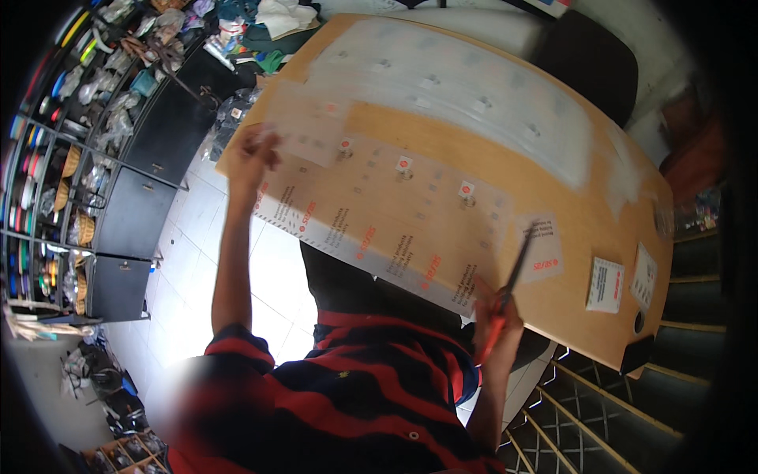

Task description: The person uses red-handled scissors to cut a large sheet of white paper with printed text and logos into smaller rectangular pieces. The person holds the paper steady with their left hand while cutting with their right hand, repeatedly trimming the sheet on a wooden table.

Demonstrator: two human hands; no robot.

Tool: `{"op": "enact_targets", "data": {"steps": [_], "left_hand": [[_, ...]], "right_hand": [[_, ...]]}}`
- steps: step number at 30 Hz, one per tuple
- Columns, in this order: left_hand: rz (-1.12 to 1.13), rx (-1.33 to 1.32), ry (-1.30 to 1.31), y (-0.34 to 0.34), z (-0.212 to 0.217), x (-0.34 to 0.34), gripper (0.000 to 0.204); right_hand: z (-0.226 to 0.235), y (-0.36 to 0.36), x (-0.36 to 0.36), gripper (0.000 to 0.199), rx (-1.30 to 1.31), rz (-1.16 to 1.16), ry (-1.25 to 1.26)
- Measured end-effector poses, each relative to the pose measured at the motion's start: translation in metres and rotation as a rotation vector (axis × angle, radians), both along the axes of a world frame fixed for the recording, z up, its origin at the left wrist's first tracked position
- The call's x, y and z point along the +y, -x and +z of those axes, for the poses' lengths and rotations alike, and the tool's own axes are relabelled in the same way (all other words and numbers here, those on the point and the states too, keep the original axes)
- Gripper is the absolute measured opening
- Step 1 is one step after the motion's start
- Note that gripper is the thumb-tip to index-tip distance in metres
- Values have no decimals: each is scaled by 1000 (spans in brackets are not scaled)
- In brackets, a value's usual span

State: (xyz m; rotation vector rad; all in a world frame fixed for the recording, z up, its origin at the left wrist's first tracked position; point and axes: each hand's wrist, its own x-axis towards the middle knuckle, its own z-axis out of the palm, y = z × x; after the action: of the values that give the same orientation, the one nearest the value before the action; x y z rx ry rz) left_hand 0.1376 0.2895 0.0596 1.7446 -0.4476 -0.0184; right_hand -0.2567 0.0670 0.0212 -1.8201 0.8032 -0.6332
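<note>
My right hand [500,322] is closed around the red handles of a pair of scissors [519,265], whose dark blades point away over the table's front edge. My left hand [256,152] is at the table's left end, its fingers smeared by motion. Beside it lies a small translucent plastic piece [320,142]; whether the fingers touch it I cannot tell. Between the hands, a long clear plastic sheet [379,193] with red and black print lies along the near edge. A smaller printed clear piece [542,254] lies near the scissor blades.
A wooden table [596,213] carries a large milky plastic sheet [458,87] at the far side. Small printed packets [606,284] lie at the right. A dark chair [592,67] stands behind. Black cabinets [134,209] and loaded shelves [51,182] are at the left.
</note>
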Motion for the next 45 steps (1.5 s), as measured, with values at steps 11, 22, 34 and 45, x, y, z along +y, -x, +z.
{"op": "enact_targets", "data": {"steps": [11,22,34,45], "left_hand": [[411,-155,-457,-95,-81,146,35],[272,-254,-773,-140,-100,144,55],[-555,-508,-417,123,2,-142,39],[-1224,-1043,-350,182,-40,-194,54]], "right_hand": [[-1,16,9,33,278,-204,35],[20,11,32,30,-48,-161,-205],[55,179,-4,21,-458,-361,136],[-1,302,-28,28,-182,-375,787]]}}
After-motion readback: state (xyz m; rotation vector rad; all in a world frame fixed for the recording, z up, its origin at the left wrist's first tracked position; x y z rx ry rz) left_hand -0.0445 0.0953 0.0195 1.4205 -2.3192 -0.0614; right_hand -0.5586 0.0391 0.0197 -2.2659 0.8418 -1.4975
